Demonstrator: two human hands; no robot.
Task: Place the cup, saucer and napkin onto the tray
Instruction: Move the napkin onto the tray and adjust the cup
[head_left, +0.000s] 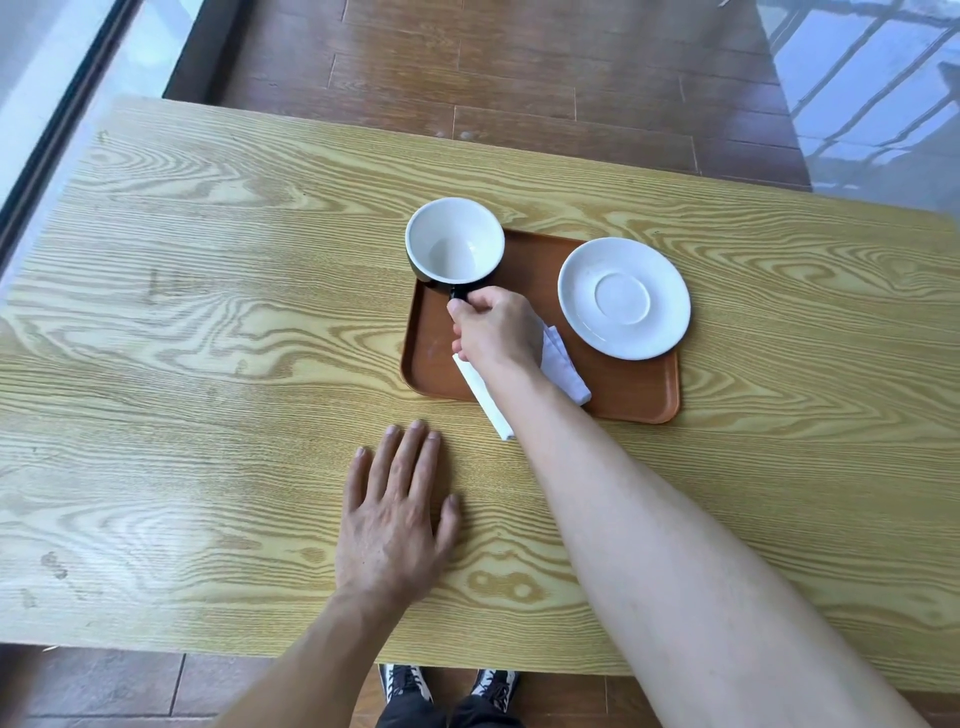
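A brown tray (623, 395) lies on the wooden table. The cup (454, 244), black outside and white inside, is at the tray's far left corner, and my right hand (496, 327) grips its handle. A white saucer (623, 297) sits on the tray's right side, overhanging its right edge a little. A folded white napkin (563, 371) lies on the tray under my right wrist, with one end (493, 410) sticking out over the tray's near rim onto the table. My left hand (397, 519) rests flat on the table, fingers spread, nearer to me than the tray.
The wooden table (208, 312) stretches wide to the left and right of the tray. Beyond its far edge is a wooden plank floor (519, 78). Glass panels run along the left and right. My shoes (447, 683) show below the near edge.
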